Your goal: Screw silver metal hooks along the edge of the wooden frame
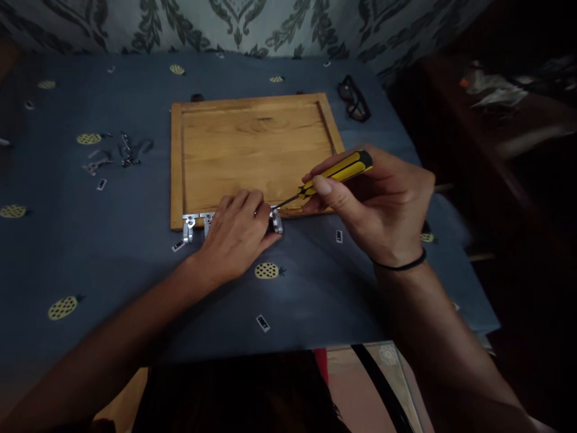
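Note:
A wooden panel [252,150] with a raised frame lies flat on a blue cloth with pineapple prints. Silver metal hinge pieces [192,224] sit along its near edge. My left hand [237,236] rests palm down on that edge, fingers curled over a metal hinge piece [276,222] and pressing it in place. My right hand [383,204] grips a yellow and black screwdriver [336,172]. Its shaft slants down to the left, and the tip meets the hardware just beside my left fingers.
Loose metal parts [117,153] lie scattered on the cloth [112,252] at the left. Black glasses [354,99] sit beyond the panel's far right corner. Small labels [262,323] dot the cloth. A dark table [505,114] with clutter stands at the right, a patterned curtain [234,24] behind.

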Tool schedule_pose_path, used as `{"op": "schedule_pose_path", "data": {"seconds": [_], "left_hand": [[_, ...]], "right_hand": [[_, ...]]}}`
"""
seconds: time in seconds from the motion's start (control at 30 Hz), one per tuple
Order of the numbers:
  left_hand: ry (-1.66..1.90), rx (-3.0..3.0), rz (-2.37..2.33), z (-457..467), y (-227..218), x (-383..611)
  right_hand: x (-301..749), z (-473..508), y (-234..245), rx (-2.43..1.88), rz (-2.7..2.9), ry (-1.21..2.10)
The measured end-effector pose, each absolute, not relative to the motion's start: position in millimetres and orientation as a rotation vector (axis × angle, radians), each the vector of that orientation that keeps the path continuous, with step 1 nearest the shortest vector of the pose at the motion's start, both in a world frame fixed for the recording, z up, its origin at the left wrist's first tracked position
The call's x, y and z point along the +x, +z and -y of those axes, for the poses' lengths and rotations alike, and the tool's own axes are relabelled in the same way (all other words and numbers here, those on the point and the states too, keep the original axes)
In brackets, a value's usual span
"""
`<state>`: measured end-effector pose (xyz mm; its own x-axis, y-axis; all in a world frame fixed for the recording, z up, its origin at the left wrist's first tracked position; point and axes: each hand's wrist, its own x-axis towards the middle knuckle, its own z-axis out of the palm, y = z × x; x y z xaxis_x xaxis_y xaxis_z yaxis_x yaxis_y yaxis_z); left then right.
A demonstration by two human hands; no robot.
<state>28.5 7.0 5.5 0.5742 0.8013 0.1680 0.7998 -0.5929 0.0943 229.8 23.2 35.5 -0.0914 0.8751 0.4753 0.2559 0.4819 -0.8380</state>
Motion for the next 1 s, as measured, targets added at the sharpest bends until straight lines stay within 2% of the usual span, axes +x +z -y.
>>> {"op": "schedule_pose_path", "data": {"seconds": [0.53, 1.0], "left_hand": [[0.329, 2.785, -1.407, -7, 5, 30], [0.317, 2.774, -1.407, -7, 5, 30]], "right_hand": [[229, -20, 33, -1.029, 1.650, 0.596], [238, -21, 47, -0.963, 1.782, 0.723]]}}
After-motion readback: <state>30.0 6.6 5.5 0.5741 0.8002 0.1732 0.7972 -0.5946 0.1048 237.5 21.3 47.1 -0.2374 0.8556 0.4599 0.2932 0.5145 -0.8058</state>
